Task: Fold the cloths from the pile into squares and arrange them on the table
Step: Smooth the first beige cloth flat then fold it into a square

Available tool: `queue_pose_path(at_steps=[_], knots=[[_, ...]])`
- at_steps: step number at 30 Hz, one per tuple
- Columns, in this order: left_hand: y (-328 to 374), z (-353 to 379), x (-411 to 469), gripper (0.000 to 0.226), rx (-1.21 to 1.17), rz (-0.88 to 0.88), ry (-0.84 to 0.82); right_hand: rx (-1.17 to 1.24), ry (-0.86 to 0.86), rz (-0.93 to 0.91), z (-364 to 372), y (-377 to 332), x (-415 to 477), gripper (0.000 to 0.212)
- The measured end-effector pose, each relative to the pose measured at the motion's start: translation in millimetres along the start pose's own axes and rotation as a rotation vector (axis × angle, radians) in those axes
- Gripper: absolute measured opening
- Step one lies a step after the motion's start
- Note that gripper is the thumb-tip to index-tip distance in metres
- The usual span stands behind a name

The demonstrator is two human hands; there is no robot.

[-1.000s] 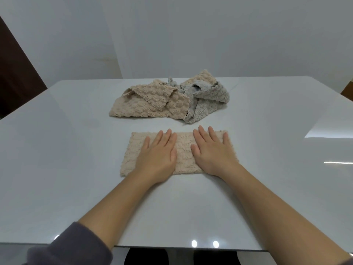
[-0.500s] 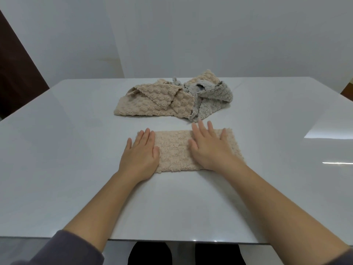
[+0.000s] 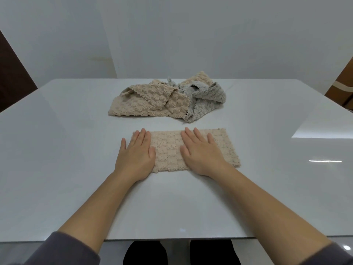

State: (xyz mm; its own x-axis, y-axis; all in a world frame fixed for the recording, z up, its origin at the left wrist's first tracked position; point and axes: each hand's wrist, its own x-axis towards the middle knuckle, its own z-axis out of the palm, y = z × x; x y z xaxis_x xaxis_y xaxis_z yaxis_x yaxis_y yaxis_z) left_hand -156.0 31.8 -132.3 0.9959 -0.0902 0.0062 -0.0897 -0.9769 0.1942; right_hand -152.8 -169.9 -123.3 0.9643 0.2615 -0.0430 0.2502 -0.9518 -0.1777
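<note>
Two hands are pressing down on one folded cloth (image 3: 168, 150), a beige, bumpy strip that is lying lengthwise across the near middle of the single white table (image 3: 76, 169). One pile (image 3: 152, 104) is sitting farther back, just beyond the strip and not touching it. It is holding crumpled beige cloths on the left and one grey cloth (image 3: 208, 100) tangled in on the right. How many beige pieces are bunched in there cannot be told.

The strip is running from under the left hand (image 3: 135, 155) out past the right hand (image 3: 200, 152), with its right end showing bare beyond the little finger. The left hand is covering the strip's left end, so that edge is hidden. A patch of cloth is showing between the two thumbs – the hands are apart, not touching each other.

Both hands are lying palm down, fingers straight and pointing away toward the pile, gripping nothing. The right hand's fingers are spreading slightly, while the left hand's are staying closer together. Both forearms are reaching in bare from the near edge of the table, angling inward, with two dark sleeves (image 3: 63, 249) pushed up near the elbows.
</note>
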Motion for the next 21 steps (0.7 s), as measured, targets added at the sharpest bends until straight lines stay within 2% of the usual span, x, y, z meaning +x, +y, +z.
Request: queue_pose_path(at_steps=[5, 9, 11, 14, 17, 21], knots=[[0.0, -0.2, -0.6, 0.057, 0.005, 0.004, -0.007, -0.001, 0.008, 0.126, -5.1, 37.6, -12.4, 0.059], [3.1, -4.8, -0.3, 0.058, 0.066, -0.014, -0.043, -0.007, 0.008, 0.143, -5.9, 41.3, -13.5, 0.059], [12.6, -10.7, 0.6, 0.060, 0.086, -0.031, -0.009, -0.021, 0.012, 0.139, -4.7, 40.6, -13.1, 0.060], [49.0, -16.7, 3.2, 0.061, 0.066, 0.100, 0.100, -0.028, 0.022, 0.141, -3.3, 39.9, -12.2, 0.060], [89.4, -5.4, 5.2, 0.060, 0.042, 0.247, 0.047, -0.033, 0.020, 0.144, -3.2, 39.5, -12.7, 0.060], [74.9, 9.0, 6.5, 0.059, 0.023, 0.198, -0.023, -0.034, 0.017, 0.137, -3.1, 39.9, -12.9, 0.060]])
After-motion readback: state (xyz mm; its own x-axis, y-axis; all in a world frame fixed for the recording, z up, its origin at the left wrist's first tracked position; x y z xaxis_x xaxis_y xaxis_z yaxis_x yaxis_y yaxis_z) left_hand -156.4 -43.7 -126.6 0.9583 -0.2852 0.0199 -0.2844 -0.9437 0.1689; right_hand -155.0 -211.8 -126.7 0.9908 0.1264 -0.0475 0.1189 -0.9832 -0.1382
